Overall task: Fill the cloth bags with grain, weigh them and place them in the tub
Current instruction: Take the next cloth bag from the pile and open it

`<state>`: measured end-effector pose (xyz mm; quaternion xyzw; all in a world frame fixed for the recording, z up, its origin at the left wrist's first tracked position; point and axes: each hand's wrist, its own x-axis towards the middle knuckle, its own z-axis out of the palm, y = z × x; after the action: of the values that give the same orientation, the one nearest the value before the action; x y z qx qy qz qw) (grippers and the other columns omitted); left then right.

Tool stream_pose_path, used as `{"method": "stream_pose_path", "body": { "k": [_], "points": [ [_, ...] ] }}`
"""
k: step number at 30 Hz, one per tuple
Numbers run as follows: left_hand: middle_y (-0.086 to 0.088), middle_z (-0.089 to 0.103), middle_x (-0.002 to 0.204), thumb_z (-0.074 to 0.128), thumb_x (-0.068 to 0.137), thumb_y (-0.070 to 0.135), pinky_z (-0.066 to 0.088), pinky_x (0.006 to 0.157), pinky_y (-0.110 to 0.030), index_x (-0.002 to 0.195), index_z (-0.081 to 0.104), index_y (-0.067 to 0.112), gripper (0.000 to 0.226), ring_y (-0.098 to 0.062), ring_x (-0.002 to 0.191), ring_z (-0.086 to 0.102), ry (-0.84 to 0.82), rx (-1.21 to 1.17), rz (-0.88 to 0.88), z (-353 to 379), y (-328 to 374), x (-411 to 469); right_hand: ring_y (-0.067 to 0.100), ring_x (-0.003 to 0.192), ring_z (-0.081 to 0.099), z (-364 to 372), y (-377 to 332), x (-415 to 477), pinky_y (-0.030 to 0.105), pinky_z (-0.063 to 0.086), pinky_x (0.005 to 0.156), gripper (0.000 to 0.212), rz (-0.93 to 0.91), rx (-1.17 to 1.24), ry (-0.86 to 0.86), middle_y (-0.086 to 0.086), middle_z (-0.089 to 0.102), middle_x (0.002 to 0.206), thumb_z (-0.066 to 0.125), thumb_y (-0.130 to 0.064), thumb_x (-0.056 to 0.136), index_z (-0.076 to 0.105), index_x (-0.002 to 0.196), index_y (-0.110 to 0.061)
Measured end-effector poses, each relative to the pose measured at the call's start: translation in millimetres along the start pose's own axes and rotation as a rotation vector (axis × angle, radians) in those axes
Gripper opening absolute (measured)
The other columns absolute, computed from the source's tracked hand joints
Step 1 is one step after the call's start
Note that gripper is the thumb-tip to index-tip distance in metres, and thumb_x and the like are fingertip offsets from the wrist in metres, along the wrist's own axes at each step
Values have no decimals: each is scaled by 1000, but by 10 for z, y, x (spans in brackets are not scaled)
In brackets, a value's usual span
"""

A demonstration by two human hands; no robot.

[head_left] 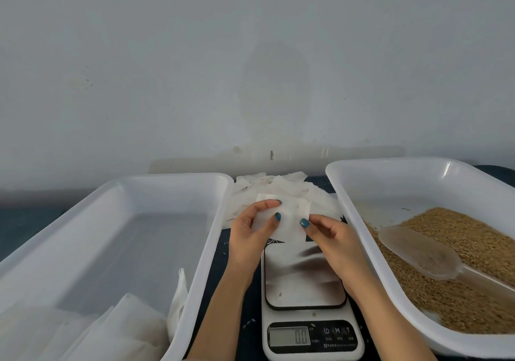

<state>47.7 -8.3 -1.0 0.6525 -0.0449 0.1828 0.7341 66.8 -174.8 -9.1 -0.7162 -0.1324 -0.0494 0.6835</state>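
White cloth bag (284, 218) pinched btwn left hand (250, 229) & right hand (331, 238).

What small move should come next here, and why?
Probably pull open the cloth bag: the left hand and right hand pinch it flat and seemingly empty over the scale, which reads zero, while the scoop lies untouched on the grain.

Tub at lower left (139, 193), tub at right (362, 171): white. Cloth bag (289, 221): plain white. Grain (473, 238): golden brown. Scale (312, 316): white body, black-edged platform, grey display. Fingernails (304, 223): teal. Tabletop (28, 221): dark blue.
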Motion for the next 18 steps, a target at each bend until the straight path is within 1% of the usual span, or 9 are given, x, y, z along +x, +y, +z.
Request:
{"method": "stream_pose_path", "body": {
  "k": [2, 4, 7, 9, 11, 13, 14, 16, 18],
  "points": [
    [6, 73, 106, 71, 89, 9, 60, 83, -45, 98, 76, 31, 24, -14, 99, 70, 3, 2, -9, 3, -3, 1, 1, 72, 69, -6, 15, 0, 8, 48, 65, 9, 6, 23, 21, -11, 75, 79, 69, -20, 89, 72, 90, -28],
    [6, 73, 107, 71, 90, 9, 60, 83, -45, 98, 76, 31, 24, -15, 100, 69, 12, 22, 4, 3, -4, 6, 0, 70, 68, 1, 15, -5, 6, 47, 64, 5, 5, 44, 27, -8, 75, 76, 72, -19, 87, 74, 86, -23],
    [7, 74, 106, 71, 89, 8, 59, 77, -28, 95, 77, 34, 27, -8, 99, 68, 21, 29, 28, 5, 13, 4, 0, 67, 67, 9, 2, -4, 6, 46, 63, 6, 12, 80, 16, -5, 74, 72, 76, -19, 82, 75, 83, -13],
    [9, 73, 108, 74, 87, 11, 55, 80, -21, 93, 76, 36, 26, -5, 104, 66, 17, 54, 64, 8, 18, 6, 2, 65, 65, 17, -22, -3, 7, 46, 63, 12, 16, 132, 17, -4, 71, 68, 77, -20, 79, 74, 78, -8],
    [11, 65, 120, 78, 84, 24, 48, 93, -20, 94, 74, 37, 17, -6, 117, 58, 34, 192, 166, 25, 21, 0, 3, 62, 62, 49, -53, -8, 8, 45, 61, 16, 13, 173, 46, -3, 68, 65, 79, -21, 78, 71, 71, -8],
    [10, 48, 134, 78, 80, 43, 39, 98, -15, 98, 71, 35, 21, -5, 124, 45, 89, 477, 333, 56, 8, -16, 5, 57, 58, 88, -57, -12, 9, 44, 58, 23, -20, 138, 120, -4, 63, 59, 79, -24, 77, 65, 63, -13],
    [9, 43, 134, 75, 80, 48, 38, 99, -15, 99, 70, 34, 24, -7, 124, 42, 106, 574, 416, 78, -7, -27, 8, 57, 57, 102, -48, -11, 12, 44, 58, 26, -38, 107, 158, -3, 61, 57, 80, -25, 77, 62, 61, -14],
    [8, 48, 122, 70, 82, 45, 42, 96, -22, 98, 67, 28, 23, -11, 117, 46, 68, 613, 493, 132, -9, -54, 18, 61, 58, 123, -38, -6, 22, 47, 61, 28, -58, 52, 193, 0, 60, 58, 81, -21, 78, 61, 61, -12],
    [8, 56, 106, 68, 83, 38, 49, 86, -29, 96, 64, 22, 21, -14, 104, 55, -26, 568, 477, 164, -12, -73, 9, 59, 56, 137, -25, -12, 20, 46, 58, 28, -89, -29, 201, -4, 59, 57, 82, -14, 78, 60, 61, -15]
  ]
}}
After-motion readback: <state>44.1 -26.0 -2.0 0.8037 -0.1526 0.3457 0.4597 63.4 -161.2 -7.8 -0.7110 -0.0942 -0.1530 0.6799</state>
